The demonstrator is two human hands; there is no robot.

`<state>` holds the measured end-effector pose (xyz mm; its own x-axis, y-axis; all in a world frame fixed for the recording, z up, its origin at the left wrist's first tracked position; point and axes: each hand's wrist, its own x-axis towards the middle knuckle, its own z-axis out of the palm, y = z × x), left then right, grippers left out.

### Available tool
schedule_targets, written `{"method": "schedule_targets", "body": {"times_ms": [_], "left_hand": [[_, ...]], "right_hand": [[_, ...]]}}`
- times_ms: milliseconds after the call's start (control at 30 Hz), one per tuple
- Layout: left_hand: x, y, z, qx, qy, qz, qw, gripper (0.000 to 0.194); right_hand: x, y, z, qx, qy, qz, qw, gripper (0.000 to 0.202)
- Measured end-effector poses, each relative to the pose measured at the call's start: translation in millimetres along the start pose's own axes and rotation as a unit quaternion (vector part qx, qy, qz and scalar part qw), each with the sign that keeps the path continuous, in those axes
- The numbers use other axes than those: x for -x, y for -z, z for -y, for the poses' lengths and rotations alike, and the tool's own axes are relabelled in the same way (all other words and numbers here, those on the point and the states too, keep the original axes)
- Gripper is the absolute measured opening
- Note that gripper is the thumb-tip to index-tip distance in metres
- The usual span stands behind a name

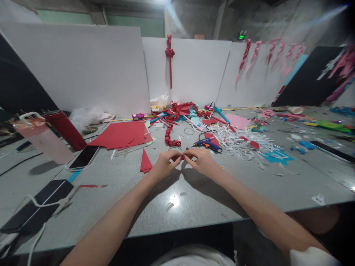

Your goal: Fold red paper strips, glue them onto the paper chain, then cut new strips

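Note:
My left hand point(166, 162) and my right hand point(200, 161) meet over the middle of the table, fingertips pinched together. Between them shows a small piece of red paper point(182, 157), mostly covered by the fingers. Just beyond my left hand lies a red paper chain point(167, 136), curved on the tabletop. A red paper triangle point(145, 162) rests to the left of that hand. Past my right hand sits a blue glue gun point(208, 144), close to its knuckles.
Left are red paper sheets point(124, 133), a phone point(84, 156), a pink bottle point(46, 138), a red flask point(65, 129) and a black power box point(39, 207). White paper strips point(238, 142) heap up at right. A finished red paper ornament point(170, 55) hangs on the white partition point(199, 70).

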<state>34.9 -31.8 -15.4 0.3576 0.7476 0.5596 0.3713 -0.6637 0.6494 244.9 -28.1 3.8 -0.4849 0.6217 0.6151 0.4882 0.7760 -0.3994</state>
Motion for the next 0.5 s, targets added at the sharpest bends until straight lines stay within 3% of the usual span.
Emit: {"method": "schedule_targets", "body": {"times_ms": [267, 500], "left_hand": [[-1.0, -1.5, -1.6, 0.007, 0.031, -0.034, 0.999, 0.017], [-4.1, 1.8, 6.7, 0.060, 0.138, -0.102, 0.983, 0.018]], "right_hand": [[-2.3, -1.0, -2.7, 0.006, -0.067, -0.063, 0.996, 0.013], [-6.7, 9.0, -22.4, 0.000, -0.161, -0.107, 0.981, 0.014]]}}
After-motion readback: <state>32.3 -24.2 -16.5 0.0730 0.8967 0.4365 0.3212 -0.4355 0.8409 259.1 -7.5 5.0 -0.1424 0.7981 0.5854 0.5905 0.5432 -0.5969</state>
